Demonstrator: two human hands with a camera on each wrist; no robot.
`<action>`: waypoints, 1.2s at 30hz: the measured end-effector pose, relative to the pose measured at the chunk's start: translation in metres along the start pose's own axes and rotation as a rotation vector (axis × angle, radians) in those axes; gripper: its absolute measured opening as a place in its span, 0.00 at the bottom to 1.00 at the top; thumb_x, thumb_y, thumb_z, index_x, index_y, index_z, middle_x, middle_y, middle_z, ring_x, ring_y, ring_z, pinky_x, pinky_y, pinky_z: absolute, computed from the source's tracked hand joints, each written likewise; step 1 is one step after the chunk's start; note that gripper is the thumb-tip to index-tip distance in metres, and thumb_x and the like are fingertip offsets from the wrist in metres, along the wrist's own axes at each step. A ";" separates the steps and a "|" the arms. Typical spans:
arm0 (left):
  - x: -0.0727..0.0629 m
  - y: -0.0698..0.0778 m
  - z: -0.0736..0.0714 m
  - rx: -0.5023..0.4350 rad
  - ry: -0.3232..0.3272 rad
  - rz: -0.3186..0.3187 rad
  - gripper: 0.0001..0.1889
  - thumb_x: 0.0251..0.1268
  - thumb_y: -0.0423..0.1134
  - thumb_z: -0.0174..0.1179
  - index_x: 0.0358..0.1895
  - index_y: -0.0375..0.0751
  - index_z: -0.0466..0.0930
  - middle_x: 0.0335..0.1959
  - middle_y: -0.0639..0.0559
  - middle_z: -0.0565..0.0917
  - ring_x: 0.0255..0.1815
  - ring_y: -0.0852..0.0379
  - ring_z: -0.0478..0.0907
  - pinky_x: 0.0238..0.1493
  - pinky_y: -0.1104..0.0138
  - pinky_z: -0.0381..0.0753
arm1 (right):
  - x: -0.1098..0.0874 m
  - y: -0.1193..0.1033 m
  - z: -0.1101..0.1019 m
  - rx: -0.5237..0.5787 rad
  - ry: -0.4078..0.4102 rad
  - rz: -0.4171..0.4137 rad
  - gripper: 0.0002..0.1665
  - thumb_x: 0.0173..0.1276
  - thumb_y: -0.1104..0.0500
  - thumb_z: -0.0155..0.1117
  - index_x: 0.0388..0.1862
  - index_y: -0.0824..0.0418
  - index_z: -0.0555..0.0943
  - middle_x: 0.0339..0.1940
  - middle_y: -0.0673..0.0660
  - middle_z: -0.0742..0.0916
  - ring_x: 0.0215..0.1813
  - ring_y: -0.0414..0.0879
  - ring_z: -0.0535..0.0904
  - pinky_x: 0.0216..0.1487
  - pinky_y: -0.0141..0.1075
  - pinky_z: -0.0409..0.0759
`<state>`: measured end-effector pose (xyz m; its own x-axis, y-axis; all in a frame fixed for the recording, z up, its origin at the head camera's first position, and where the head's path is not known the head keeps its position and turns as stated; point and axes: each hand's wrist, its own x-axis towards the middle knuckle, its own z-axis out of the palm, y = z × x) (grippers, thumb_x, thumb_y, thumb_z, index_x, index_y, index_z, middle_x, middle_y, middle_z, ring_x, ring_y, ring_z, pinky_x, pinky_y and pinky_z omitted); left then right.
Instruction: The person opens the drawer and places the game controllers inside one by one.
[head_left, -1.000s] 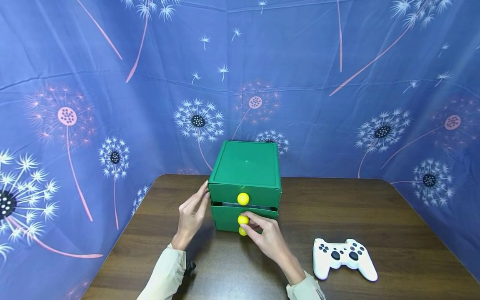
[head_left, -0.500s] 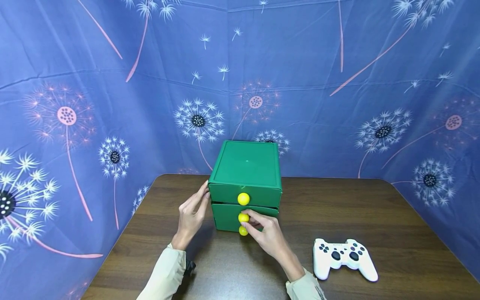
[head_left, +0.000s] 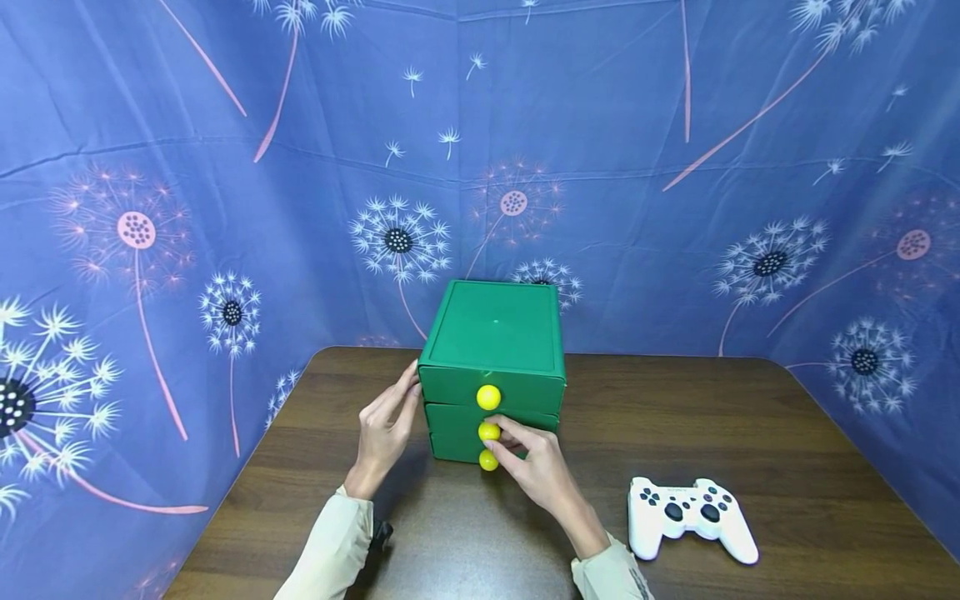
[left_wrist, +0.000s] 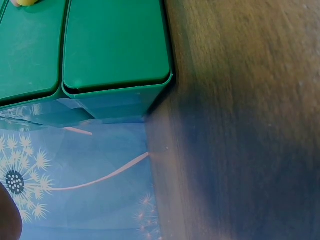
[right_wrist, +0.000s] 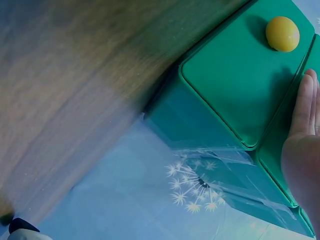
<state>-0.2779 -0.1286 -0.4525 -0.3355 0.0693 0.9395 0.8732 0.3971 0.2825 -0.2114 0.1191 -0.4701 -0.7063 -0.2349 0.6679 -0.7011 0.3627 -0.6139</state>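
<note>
A small green drawer unit [head_left: 491,325] with three drawers and round yellow knobs stands at the table's back. The thumb and fingers of my right hand [head_left: 542,479] pinch the middle knob [head_left: 489,431]. That middle drawer sits level with the fronts above and below it. My left hand [head_left: 381,437] rests against the unit's left side, its fingers fairly straight. The top knob [head_left: 488,397] and the bottom knob [head_left: 488,460] are untouched. In the right wrist view the bottom drawer's front [right_wrist: 235,75] shows up close, beside part of my right hand [right_wrist: 305,145].
A white game controller [head_left: 690,518] lies on the wooden table [head_left: 750,433] to the right. Something small and black [head_left: 380,534] shows by my left sleeve. A blue cloth [head_left: 637,233] with dandelions hangs behind the table.
The middle drawer has slid back into the unit, and the dark gap above it has narrowed to a line. My right hand moved with its knob; the left hand stayed in place.
</note>
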 end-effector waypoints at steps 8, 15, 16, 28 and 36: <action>0.000 0.001 0.000 0.000 0.015 0.018 0.32 0.53 0.11 0.67 0.65 0.29 0.81 0.48 0.39 0.89 0.43 0.41 0.89 0.52 0.70 0.86 | -0.001 -0.001 0.001 0.001 0.010 0.028 0.16 0.69 0.67 0.73 0.54 0.57 0.87 0.41 0.50 0.91 0.39 0.40 0.88 0.37 0.34 0.89; -0.004 -0.001 0.000 -0.011 -0.009 -0.012 0.30 0.59 0.14 0.65 0.67 0.31 0.79 0.52 0.40 0.88 0.46 0.41 0.88 0.54 0.71 0.84 | -0.006 -0.002 -0.001 0.038 0.010 0.066 0.17 0.71 0.66 0.72 0.57 0.58 0.87 0.45 0.51 0.91 0.42 0.43 0.88 0.38 0.37 0.90; -0.004 -0.002 0.000 -0.010 -0.011 -0.013 0.30 0.59 0.15 0.65 0.67 0.32 0.79 0.52 0.40 0.88 0.46 0.40 0.88 0.55 0.71 0.84 | -0.007 -0.002 -0.002 0.041 0.014 0.071 0.17 0.71 0.66 0.72 0.57 0.58 0.87 0.45 0.51 0.91 0.42 0.44 0.88 0.38 0.38 0.90; -0.001 -0.001 -0.001 0.003 -0.008 -0.005 0.29 0.58 0.14 0.66 0.66 0.29 0.80 0.51 0.39 0.88 0.46 0.41 0.88 0.55 0.70 0.85 | -0.014 -0.004 -0.017 -0.017 -0.128 0.261 0.07 0.73 0.62 0.70 0.47 0.59 0.89 0.37 0.48 0.91 0.37 0.38 0.86 0.39 0.35 0.88; 0.001 0.001 0.000 0.006 0.001 -0.002 0.31 0.55 0.13 0.67 0.65 0.31 0.81 0.48 0.38 0.89 0.45 0.43 0.89 0.54 0.70 0.85 | -0.015 0.001 -0.007 -0.040 -0.318 0.299 0.15 0.74 0.60 0.70 0.56 0.62 0.87 0.41 0.52 0.92 0.39 0.39 0.88 0.37 0.32 0.86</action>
<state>-0.2771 -0.1285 -0.4511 -0.3369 0.0677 0.9391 0.8706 0.4023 0.2833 -0.2011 0.1292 -0.4776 -0.8773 -0.3774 0.2966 -0.4610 0.4904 -0.7396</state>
